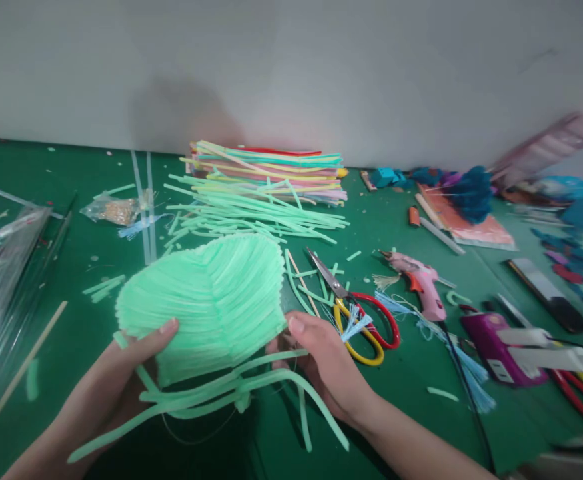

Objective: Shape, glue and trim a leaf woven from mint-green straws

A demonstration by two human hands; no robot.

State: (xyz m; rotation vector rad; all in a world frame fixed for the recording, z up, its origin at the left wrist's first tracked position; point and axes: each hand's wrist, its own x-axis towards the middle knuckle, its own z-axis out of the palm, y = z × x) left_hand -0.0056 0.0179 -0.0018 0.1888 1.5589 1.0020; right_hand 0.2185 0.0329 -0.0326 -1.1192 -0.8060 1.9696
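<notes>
A light green leaf shape [206,293] made of pipe cleaners lined up side by side is held above the table. My left hand [131,360] grips its left lower edge, thumb on top and fingers hidden beneath. At the right lower edge my right hand [316,360] has its thumb and fingers closed on the rim. Several loose green pipe cleaner ends [211,393] stick out below the leaf, gathered around a small knot. A thin thread or wire loops under them.
Behind the leaf lies a pile of green pipe cleaners [256,207], with a multicoloured bundle [271,167] against the wall. To the right are scissors [366,313], a pink glue gun [421,283] and a purple device [501,347]. A small bag of beads [118,210] sits at left.
</notes>
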